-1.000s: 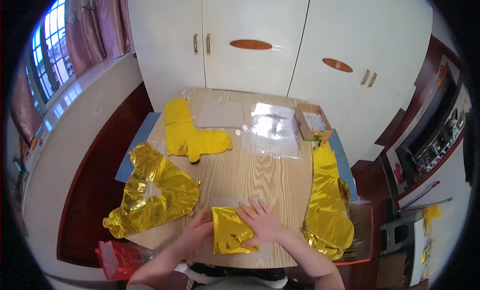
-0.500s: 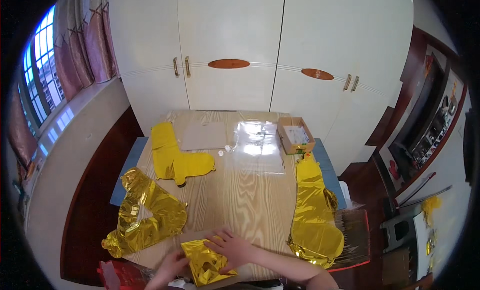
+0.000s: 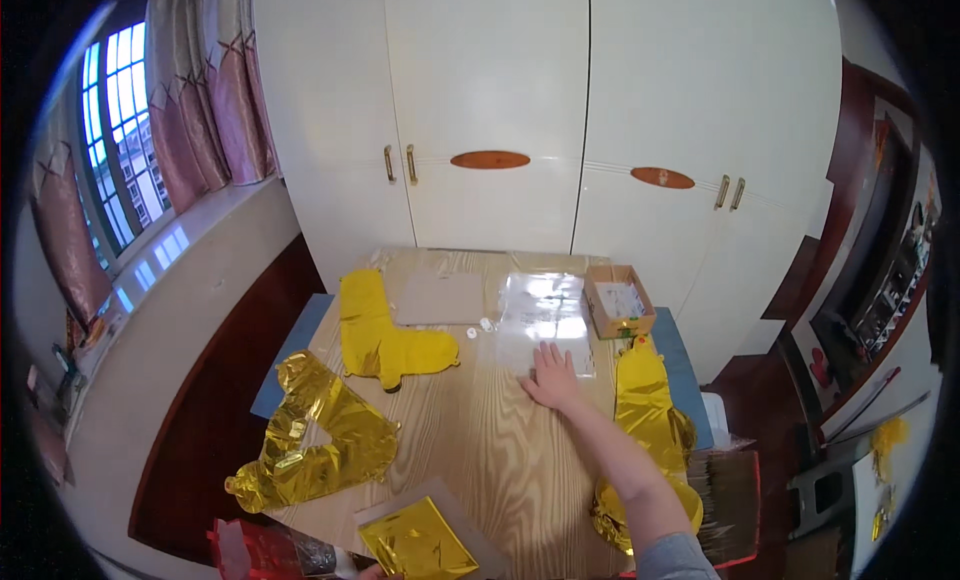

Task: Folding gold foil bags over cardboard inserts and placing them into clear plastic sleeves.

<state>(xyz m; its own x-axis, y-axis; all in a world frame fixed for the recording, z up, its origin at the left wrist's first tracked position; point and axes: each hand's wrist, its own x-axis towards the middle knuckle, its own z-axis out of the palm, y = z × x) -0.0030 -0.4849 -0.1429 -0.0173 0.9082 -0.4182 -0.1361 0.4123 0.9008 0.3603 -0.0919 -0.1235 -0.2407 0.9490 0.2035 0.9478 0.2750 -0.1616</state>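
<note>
Over the clear plastic sheet [image 3: 540, 308], the right hand [image 3: 554, 385] spreads its fingers. Nearer than it, the left hand [image 3: 371, 572] by folded gold foil [image 3: 418, 540], grip unclear.

On the table [image 3: 495, 420], our right hand [image 3: 553, 377] spreads at the near edge of a clear sheet [image 3: 535, 310] toward one o'clock. Our left hand [image 3: 373, 572] barely shows beside folded gold foil [image 3: 420, 540] at seven; L-shaped yellow foil [image 3: 372, 330] lies at ten.
</note>
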